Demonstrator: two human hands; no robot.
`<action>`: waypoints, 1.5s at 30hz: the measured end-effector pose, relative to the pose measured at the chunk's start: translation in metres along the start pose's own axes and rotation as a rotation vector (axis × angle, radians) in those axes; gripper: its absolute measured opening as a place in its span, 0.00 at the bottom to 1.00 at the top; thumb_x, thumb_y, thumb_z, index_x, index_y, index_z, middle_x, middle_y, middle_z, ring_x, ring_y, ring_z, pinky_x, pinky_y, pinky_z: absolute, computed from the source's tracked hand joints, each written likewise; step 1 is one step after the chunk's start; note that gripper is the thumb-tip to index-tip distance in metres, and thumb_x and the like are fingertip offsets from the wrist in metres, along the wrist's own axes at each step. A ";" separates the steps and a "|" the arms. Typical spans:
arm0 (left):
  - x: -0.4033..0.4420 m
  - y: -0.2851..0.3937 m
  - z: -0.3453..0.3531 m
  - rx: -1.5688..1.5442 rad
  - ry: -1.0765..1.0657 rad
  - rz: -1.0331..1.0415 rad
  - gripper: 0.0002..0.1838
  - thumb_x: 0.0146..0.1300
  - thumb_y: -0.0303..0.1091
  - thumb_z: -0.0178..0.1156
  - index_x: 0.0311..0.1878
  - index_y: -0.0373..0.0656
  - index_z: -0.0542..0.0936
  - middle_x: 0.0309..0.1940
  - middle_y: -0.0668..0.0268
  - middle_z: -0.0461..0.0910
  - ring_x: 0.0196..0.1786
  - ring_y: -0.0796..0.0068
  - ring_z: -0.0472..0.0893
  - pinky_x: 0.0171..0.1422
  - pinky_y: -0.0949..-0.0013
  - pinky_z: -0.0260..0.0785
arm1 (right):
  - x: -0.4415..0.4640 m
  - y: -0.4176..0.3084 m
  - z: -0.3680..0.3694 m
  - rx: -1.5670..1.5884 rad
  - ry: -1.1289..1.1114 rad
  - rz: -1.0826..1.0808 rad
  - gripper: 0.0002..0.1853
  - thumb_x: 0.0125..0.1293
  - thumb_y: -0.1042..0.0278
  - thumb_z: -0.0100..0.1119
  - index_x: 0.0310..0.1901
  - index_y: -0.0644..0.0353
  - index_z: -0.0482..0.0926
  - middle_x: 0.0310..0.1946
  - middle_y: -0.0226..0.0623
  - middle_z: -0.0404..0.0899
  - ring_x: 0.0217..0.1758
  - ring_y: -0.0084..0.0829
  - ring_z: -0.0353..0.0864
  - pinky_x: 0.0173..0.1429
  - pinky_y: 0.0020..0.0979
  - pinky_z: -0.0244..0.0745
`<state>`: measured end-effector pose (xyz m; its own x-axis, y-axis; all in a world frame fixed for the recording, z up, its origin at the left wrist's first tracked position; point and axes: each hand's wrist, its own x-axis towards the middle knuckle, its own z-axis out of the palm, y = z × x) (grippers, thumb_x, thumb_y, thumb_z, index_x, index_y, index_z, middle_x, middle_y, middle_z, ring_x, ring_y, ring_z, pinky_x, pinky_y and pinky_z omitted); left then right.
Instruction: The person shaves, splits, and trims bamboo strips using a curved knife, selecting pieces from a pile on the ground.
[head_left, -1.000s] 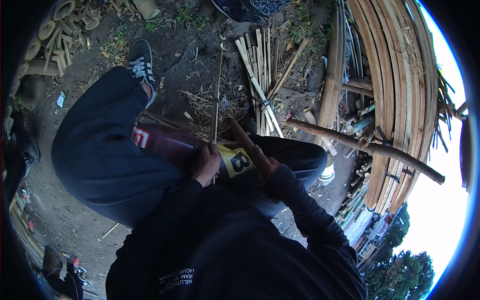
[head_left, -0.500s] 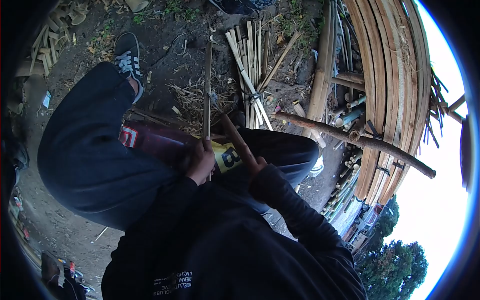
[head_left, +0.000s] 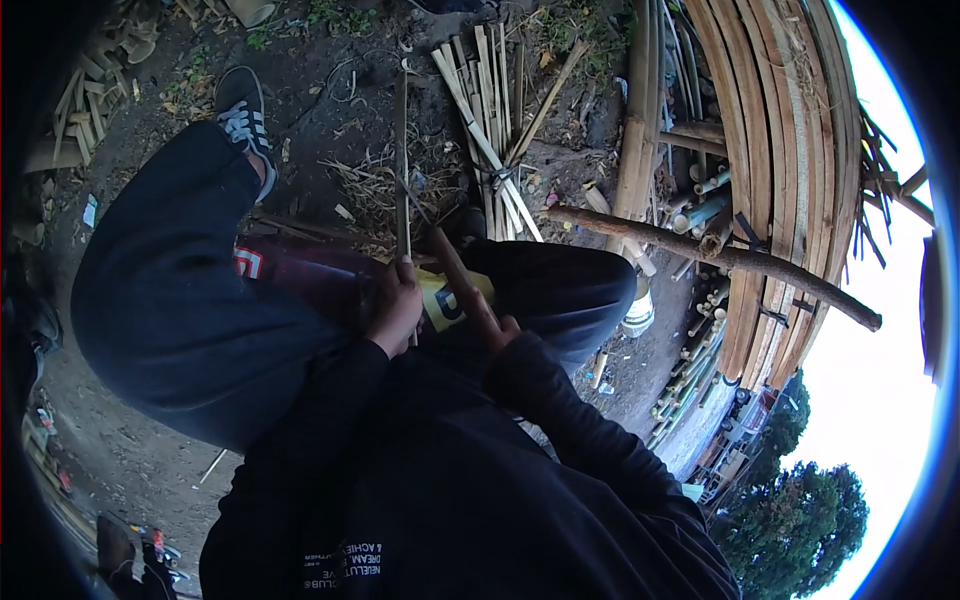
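In the head view, a seated person's (head_left: 450, 480) left hand (head_left: 397, 305) closes around the near end of a bamboo strip (head_left: 403, 145), which points forward. The right hand (head_left: 508, 332), partly hidden, wraps a wooden-handled knife (head_left: 455, 268); both hands angle inward. The work looks like paring (the blade (head_left: 418, 206) appears to meet the strip); another stroke would call for a steady left grip.

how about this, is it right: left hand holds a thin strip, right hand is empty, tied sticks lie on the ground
The right hand is not empty: the head view shows it gripping a wooden handle. The left hand holds a thin strip, and tied sticks lie on the ground.
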<state>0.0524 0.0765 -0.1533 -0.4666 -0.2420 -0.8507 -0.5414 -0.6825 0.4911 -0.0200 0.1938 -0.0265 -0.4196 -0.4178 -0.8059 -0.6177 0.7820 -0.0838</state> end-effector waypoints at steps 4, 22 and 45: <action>0.005 -0.003 0.002 0.028 0.008 0.016 0.19 0.76 0.51 0.37 0.38 0.46 0.68 0.13 0.71 0.63 0.09 0.76 0.63 0.12 0.70 0.57 | 0.024 0.003 0.000 -0.067 0.094 -0.036 0.44 0.62 0.68 0.52 0.75 0.48 0.38 0.38 0.58 0.75 0.32 0.49 0.82 0.33 0.46 0.77; 0.011 0.001 0.003 0.000 -0.012 -0.046 0.23 0.75 0.51 0.36 0.51 0.40 0.70 0.16 0.66 0.66 0.11 0.74 0.67 0.14 0.70 0.61 | 0.068 0.004 -0.024 -0.237 0.133 -0.109 0.38 0.56 0.71 0.53 0.71 0.53 0.54 0.33 0.51 0.75 0.29 0.47 0.82 0.33 0.44 0.79; 0.012 -0.009 -0.007 -0.088 -0.122 -0.142 0.23 0.75 0.52 0.36 0.52 0.41 0.69 0.16 0.66 0.67 0.10 0.76 0.66 0.13 0.71 0.60 | 0.167 0.010 -0.075 -0.639 0.012 -0.440 0.30 0.53 0.62 0.61 0.59 0.61 0.72 0.28 0.46 0.82 0.29 0.42 0.83 0.32 0.38 0.78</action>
<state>0.0568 0.0751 -0.1692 -0.4742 -0.0574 -0.8786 -0.5470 -0.7627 0.3450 -0.1465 0.0969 -0.1178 -0.0519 -0.6360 -0.7700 -0.9913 0.1262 -0.0374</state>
